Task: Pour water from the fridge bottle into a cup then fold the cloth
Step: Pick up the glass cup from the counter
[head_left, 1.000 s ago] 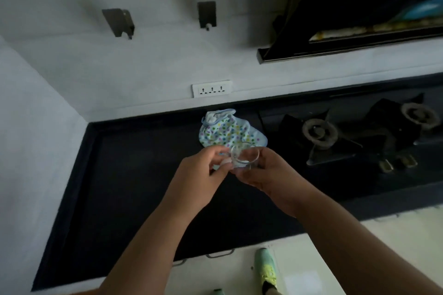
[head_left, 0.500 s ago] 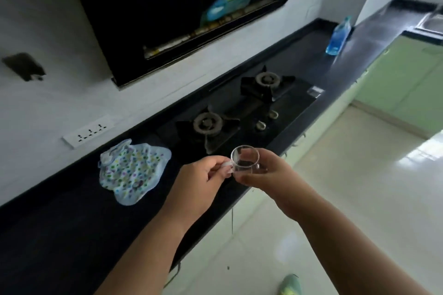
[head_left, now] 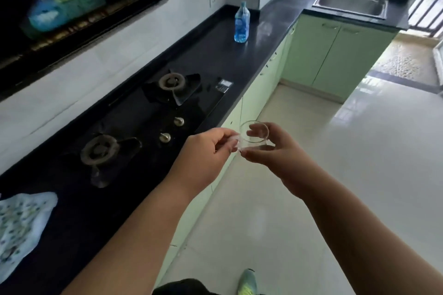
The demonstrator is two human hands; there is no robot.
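Cup (head_left: 254, 136): empty; left hand (head_left: 206, 151) pinches handle, right hand (head_left: 268, 151) cradles base.
Bottle (head_left: 242, 23): far counter, capped.
Advice: carry level, set down before pouring.

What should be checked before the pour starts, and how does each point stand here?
1. Cup held: ok, left hand at its handle, right hand around it.
2. Cup upright: ok.
3. Cup empty: cannot tell, clear glass.
4. Bottle within reach: not ok, far down the counter.
5. Bottle cap off: not ok, cap appears on.
6. Cloth folded: not ok, lies crumpled.
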